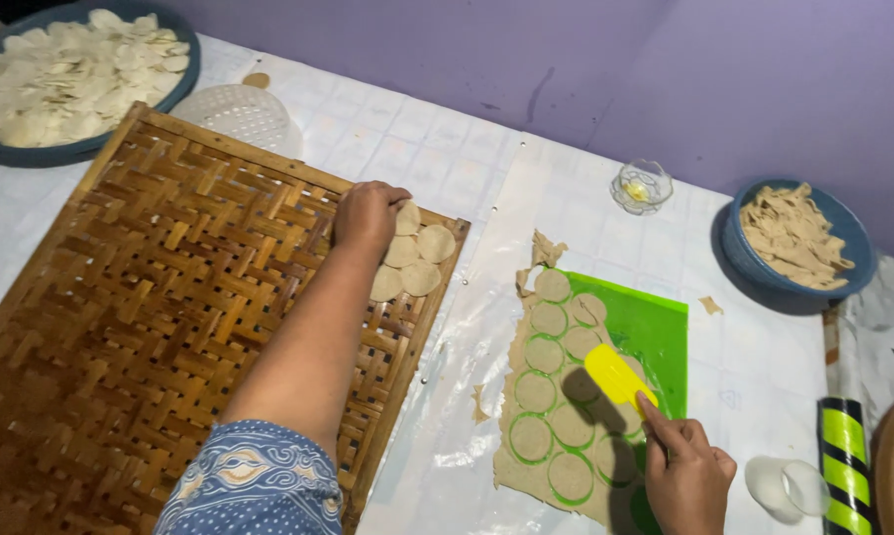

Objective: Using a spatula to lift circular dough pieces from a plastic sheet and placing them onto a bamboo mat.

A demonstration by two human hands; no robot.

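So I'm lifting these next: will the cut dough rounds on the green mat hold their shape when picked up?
Probably floppy: the dough rounds look very thin. Likely light, and they may stick, since a yellow scraper in the right hand is working at them.

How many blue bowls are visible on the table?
2. One blue bowl of pale discs sits at the far left corner; another, holding dough scraps, sits at the far right by the wall.

Far left, a blue basin (184,74) of pale discs; far right, a small glass bowl (642,186) — and a blue bowl (853,243) of dough scraps; near right, a striped roll (845,466).
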